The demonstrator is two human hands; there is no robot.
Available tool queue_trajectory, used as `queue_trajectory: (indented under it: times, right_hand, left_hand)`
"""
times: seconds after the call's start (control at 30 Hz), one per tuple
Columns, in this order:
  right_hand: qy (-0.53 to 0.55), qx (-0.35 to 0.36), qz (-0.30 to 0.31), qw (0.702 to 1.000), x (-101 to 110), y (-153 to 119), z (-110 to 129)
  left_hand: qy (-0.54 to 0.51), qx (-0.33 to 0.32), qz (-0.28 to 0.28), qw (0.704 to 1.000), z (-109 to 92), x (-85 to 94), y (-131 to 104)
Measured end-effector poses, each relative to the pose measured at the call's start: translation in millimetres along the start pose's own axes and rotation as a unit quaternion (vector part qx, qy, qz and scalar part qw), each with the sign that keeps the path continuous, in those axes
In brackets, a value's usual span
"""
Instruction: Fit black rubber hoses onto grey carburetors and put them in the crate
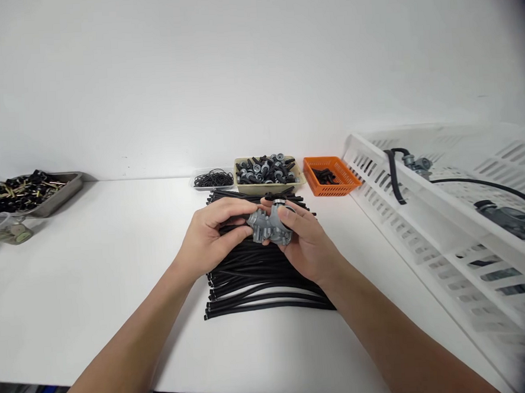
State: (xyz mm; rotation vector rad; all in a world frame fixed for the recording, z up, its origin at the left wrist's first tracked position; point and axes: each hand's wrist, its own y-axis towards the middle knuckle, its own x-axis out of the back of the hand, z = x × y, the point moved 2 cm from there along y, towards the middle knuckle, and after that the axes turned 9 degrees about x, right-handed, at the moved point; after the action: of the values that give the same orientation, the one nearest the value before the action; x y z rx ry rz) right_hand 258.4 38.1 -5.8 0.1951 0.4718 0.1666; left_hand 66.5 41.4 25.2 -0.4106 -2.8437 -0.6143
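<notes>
A grey metal carburetor-like part (271, 225) is held above a row of black hoses (261, 259) on the white table. My right hand (307, 238) wraps round its right side, the thumb lying on top. From the left, my left hand (213, 232) has its thumb and fingers at the part's left end; whether something small is between those fingertips is hidden. A black piece with a silver ring sits at the top of the part.
Along the wall stand a clear tray (214, 186) of thin black rings, a cream tray (268, 188) of small metal parts and an orange basket (332, 189). A metal tray (66, 193) is at far left, a large white crate (424, 222) at right.
</notes>
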Motion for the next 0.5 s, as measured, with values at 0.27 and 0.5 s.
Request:
queue_trajectory:
  times: [0.27, 0.5]
  right_hand:
    - [0.06, -0.04, -0.041, 0.997, -3.6, 0.8, 3.4]
    - [0.066, -0.058, -0.033, 0.996, -2.3, 0.2, -0.5]
  left_hand:
    - [-0.072, 0.143, -0.094, 0.983, 3.4, -3.1, -0.2]
    - [-0.188, 0.162, -0.054, 0.967, 11.7, -2.1, 0.9]
